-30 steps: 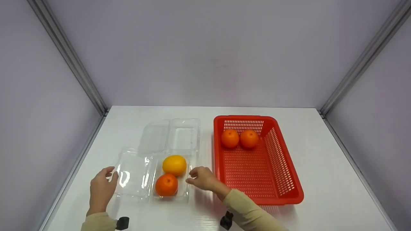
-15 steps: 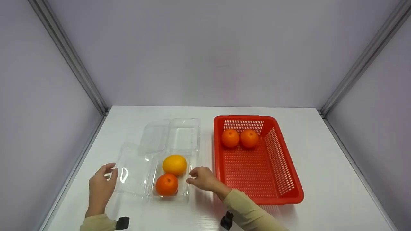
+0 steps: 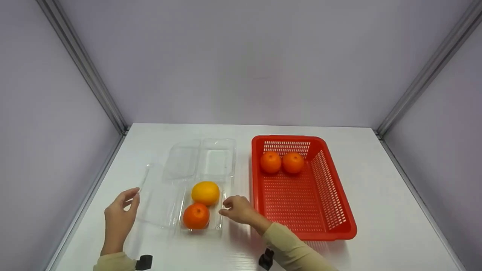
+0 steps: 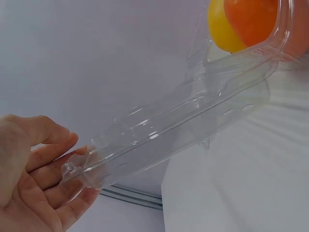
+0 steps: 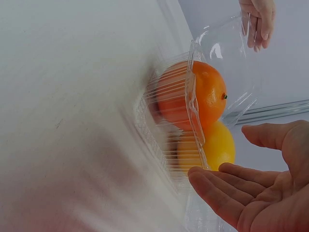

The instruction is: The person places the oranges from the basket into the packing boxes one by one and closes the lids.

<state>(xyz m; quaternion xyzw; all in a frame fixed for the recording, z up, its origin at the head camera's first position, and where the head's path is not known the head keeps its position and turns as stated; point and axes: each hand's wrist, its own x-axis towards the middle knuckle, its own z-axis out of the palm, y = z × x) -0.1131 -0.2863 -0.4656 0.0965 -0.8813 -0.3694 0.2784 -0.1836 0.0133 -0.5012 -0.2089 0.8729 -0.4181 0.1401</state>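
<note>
A clear plastic clamshell box lies on the table, with an orange and a yellow-orange fruit side by side in its base. Its hinged lid is raised at a slant on the left. My left hand supports the lid's outer edge on its fingers; in the left wrist view the thumb lies above the edge and several fingers show behind the plastic. Beside the base's right rim is my right hand, palm facing the box, fingers loosely extended by the rim; whether they touch it is unclear.
A second clear clamshell box lies unfolded behind the first. On the right stands a red plastic basket with two oranges near its back left corner. Pale panels enclose the white table.
My left hand has moved slightly upward in the head view, and the lid's outer edge has risen and tilted further. The right hand, the fruit and the basket have stayed in place.
</note>
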